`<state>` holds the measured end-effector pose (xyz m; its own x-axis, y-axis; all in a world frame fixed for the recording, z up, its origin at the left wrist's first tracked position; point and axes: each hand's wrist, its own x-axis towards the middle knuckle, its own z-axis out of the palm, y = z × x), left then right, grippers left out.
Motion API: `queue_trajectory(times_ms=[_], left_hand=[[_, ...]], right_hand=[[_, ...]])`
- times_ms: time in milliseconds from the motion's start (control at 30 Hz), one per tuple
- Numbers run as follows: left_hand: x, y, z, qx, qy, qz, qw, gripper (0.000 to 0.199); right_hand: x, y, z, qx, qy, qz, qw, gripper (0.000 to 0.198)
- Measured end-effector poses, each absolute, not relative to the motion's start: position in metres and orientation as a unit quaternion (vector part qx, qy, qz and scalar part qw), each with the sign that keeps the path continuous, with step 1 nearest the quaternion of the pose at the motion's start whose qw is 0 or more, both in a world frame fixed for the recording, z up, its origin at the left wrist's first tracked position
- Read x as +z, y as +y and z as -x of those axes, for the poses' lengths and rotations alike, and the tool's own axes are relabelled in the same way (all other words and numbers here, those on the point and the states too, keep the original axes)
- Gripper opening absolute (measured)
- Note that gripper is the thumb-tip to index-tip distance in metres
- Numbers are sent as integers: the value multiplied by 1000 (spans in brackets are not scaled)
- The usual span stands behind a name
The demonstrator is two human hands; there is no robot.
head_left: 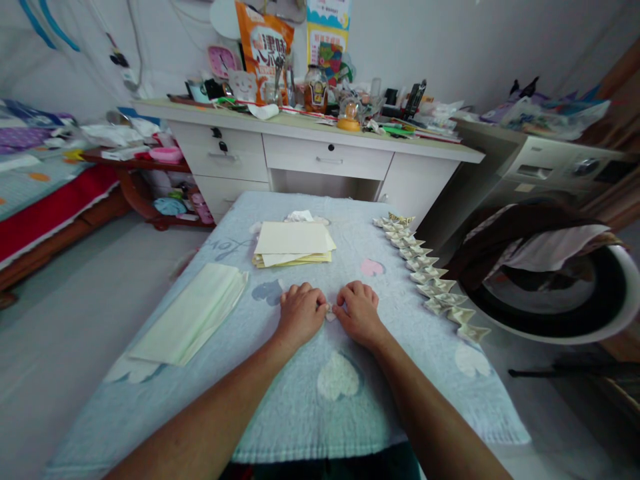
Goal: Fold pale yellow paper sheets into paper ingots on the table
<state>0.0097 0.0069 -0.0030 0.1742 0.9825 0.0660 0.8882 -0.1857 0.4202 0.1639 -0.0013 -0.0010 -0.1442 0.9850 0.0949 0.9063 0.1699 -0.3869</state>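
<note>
Pale-blue cloth (287, 420) printed with hearts drapes the counter (425, 407) before you, your two forearms reaching in from its near edge. At mid-counter, your left hand (303, 310) and right hand (359, 308) meet over one small piece of pale paper (330, 315), which rests at cloth level between them. Your left thumb and fingers are pinched together on one side of it; your right ones look closed on the other, though the paper is largely hidden and its exact fold cannot be told. By all appearances you are at the creasing stage, working a single small piece by fingertip. What the move seems to call for is a steady pinch on one side while the other presses the edges even and sharp.

Off your left arm lies a long stack of pale green sheets (185, 317); to your right, pointed folded paper pieces (436, 287) run in a close slanting row. Just ahead sits a stack of cream paper (293, 239), a crumpled white scrap (299, 216) behind it. Beyond, a white drawered counter (290, 157) lines the wall, bearing an orange bag (265, 47) and a jar (315, 93).
</note>
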Motion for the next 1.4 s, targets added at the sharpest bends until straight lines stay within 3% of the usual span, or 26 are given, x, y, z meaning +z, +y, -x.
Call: queue_trajectory(times_ms=[333,533,867,1400], left_hand=[[-7,5,-3,191,595,-764,159,11],[-6,6,-1,213,578,-764,193,7],[1,6,2,300,495,-768,274,9],[8,3,6,332,456,-753,339,16]], right_hand=[[-4,-1,-163,110,-754,628,161,14],[-1,-2,-169,146,-771,586,201,29],[1,2,-173,263,-766,519,274,10],[9,2,-176,316,-734,487,353,12]])
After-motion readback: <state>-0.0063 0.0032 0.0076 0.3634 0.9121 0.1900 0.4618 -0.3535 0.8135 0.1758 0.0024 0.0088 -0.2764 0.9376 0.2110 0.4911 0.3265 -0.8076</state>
